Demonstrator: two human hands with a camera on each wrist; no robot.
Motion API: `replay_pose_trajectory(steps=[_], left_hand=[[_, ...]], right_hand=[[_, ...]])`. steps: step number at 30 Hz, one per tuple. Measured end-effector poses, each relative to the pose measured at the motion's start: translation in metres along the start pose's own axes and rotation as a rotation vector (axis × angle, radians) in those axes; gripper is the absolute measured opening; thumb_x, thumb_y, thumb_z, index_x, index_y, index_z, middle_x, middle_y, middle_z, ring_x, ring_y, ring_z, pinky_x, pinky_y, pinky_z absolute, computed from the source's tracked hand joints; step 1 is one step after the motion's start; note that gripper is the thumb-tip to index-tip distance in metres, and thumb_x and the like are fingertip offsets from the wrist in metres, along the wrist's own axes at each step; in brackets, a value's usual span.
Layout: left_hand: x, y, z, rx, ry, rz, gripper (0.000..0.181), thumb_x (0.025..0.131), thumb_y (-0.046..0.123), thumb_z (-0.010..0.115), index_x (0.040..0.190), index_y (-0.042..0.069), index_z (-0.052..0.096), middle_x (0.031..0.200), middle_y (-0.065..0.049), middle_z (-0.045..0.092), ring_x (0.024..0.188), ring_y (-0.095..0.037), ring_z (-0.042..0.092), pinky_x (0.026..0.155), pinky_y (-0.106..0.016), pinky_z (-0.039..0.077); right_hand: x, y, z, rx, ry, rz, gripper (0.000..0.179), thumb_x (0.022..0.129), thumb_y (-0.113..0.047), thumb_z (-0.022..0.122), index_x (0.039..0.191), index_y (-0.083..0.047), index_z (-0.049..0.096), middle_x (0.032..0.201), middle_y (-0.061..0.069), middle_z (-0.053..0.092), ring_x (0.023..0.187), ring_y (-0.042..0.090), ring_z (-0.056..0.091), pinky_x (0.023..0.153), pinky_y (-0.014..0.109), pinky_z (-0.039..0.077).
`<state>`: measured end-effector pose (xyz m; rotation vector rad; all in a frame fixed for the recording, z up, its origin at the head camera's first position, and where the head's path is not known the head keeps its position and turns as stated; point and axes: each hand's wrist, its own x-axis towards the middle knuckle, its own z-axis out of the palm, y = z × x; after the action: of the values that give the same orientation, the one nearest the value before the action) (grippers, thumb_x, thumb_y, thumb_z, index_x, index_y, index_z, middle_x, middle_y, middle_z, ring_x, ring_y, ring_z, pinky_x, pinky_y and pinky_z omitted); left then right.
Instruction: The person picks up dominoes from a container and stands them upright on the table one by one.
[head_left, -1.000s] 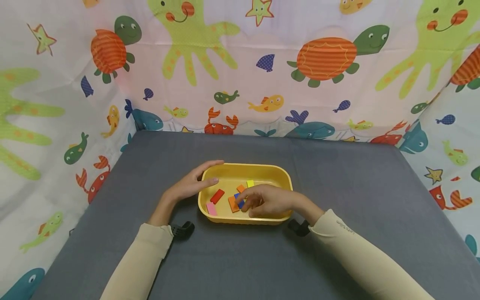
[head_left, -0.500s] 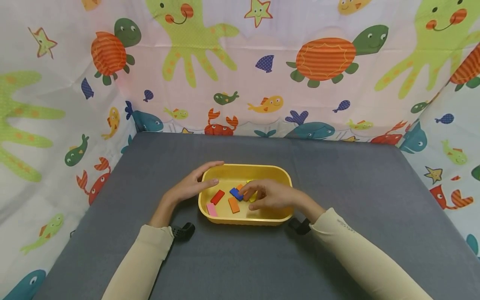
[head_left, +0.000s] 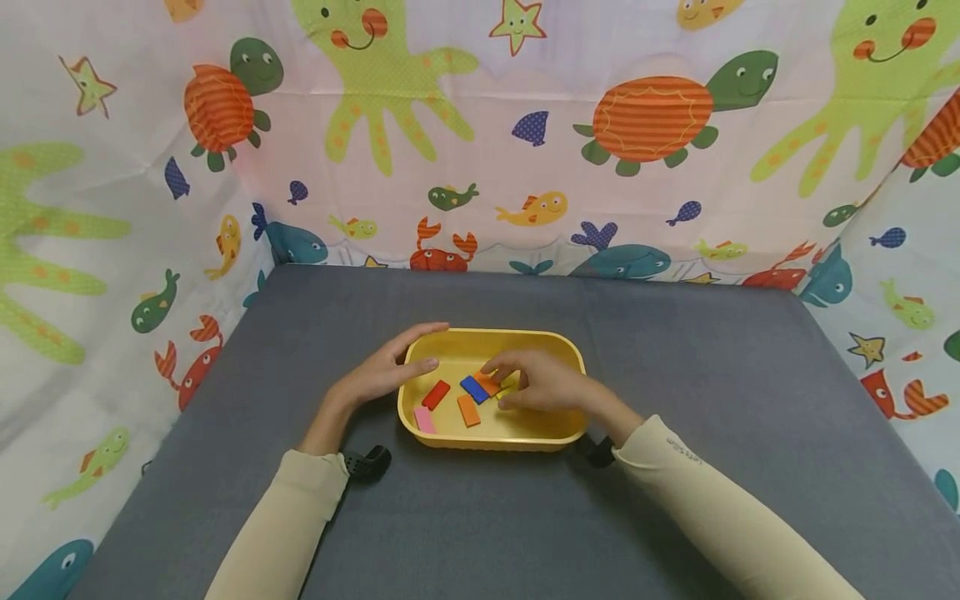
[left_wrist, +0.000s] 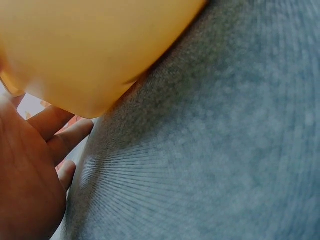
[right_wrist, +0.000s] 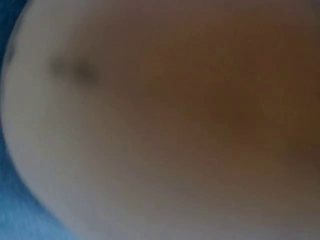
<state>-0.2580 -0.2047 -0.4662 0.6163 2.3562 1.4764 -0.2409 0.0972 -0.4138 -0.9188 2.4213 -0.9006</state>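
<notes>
Fingertips of the right hand (head_left: 543,383) have shifted slightly up the frame since half a second ago, so more of the upper orange block (head_left: 486,382) shows; the left hand (head_left: 382,367) has stayed put.

Just right of the middle of the head view, the right hand reaches over the tray's right rim with bent fingers. A gap shows between thumb and nearest finger, with a yellow piece (head_left: 507,384) partly visible there; whether they pinch it I cannot tell. The right wrist view is too blurred to help.

At the tray's left end, the left hand lies with fairly straight fingers along the outside and its thumb over the rim, clasping no block.

The yellow tray (head_left: 487,442) sits near mid-frame. Inside, the blue block (head_left: 474,390) lies against the upper orange one, the lower orange block (head_left: 468,411) below them, the red block (head_left: 436,395) and pink block (head_left: 424,419) toward the left wall. Yellow floor shows along the far wall and near edge. Grey cloth (head_left: 480,517) surrounds the tray, running up to the printed curtain (head_left: 465,108).
</notes>
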Motion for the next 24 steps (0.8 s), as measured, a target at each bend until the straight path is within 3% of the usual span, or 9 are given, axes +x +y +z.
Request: replay_pose_trajectory(steps=[4, 7, 14, 20, 24], left_hand=[[-0.001, -0.001, 0.000, -0.006, 0.000, 0.000, 0.057, 0.098, 0.041, 0.065, 0.150, 0.044, 0.042, 0.155, 0.007, 0.044, 0.135, -0.024, 0.051, 0.114, -0.051, 0.046], [-0.001, 0.000, 0.000, -0.006, 0.000, 0.005, 0.058, 0.098, 0.041, 0.064, 0.151, 0.043, 0.041, 0.155, 0.006, 0.044, 0.135, -0.024, 0.050, 0.114, -0.052, 0.045], [0.000, 0.000, 0.000, -0.022, -0.007, 0.012, 0.059, 0.098, 0.039, 0.064, 0.152, 0.040, 0.041, 0.156, 0.004, 0.043, 0.135, -0.024, 0.050, 0.115, -0.051, 0.044], [0.000, 0.002, -0.001, -0.021, -0.013, 0.012, 0.058, 0.099, 0.037, 0.063, 0.152, 0.040, 0.040, 0.155, 0.003, 0.043, 0.134, -0.025, 0.050, 0.114, -0.051, 0.045], [-0.001, 0.001, -0.001, -0.025, -0.014, 0.011, 0.058, 0.099, 0.037, 0.063, 0.153, 0.039, 0.040, 0.155, 0.003, 0.044, 0.135, -0.026, 0.050, 0.115, -0.053, 0.044]], right_hand=[[0.004, -0.002, 0.005, 0.014, -0.024, -0.022, 0.052, 0.089, -0.013, 0.079, 0.138, -0.010, 0.062, 0.132, 0.008, 0.069, 0.111, 0.026, 0.065, 0.081, 0.028, 0.057], [0.006, -0.002, 0.005, 0.030, -0.039, -0.014, 0.055, 0.089, -0.014, 0.078, 0.141, -0.012, 0.060, 0.138, 0.007, 0.066, 0.113, 0.026, 0.064, 0.081, 0.028, 0.056], [-0.006, -0.005, -0.007, 0.050, -0.024, 0.045, 0.057, 0.090, -0.016, 0.077, 0.143, -0.013, 0.058, 0.140, 0.011, 0.064, 0.072, 0.026, 0.058, 0.064, 0.029, 0.053], [-0.025, -0.021, -0.032, 0.070, -0.019, 0.046, 0.053, 0.091, -0.017, 0.077, 0.141, -0.014, 0.060, 0.137, 0.013, 0.065, 0.067, 0.021, 0.058, 0.060, 0.028, 0.052], [-0.025, -0.034, -0.044, 0.040, 0.020, 0.034, 0.053, 0.090, -0.020, 0.079, 0.140, -0.016, 0.062, 0.135, 0.010, 0.067, 0.071, 0.021, 0.058, 0.063, 0.029, 0.051]])
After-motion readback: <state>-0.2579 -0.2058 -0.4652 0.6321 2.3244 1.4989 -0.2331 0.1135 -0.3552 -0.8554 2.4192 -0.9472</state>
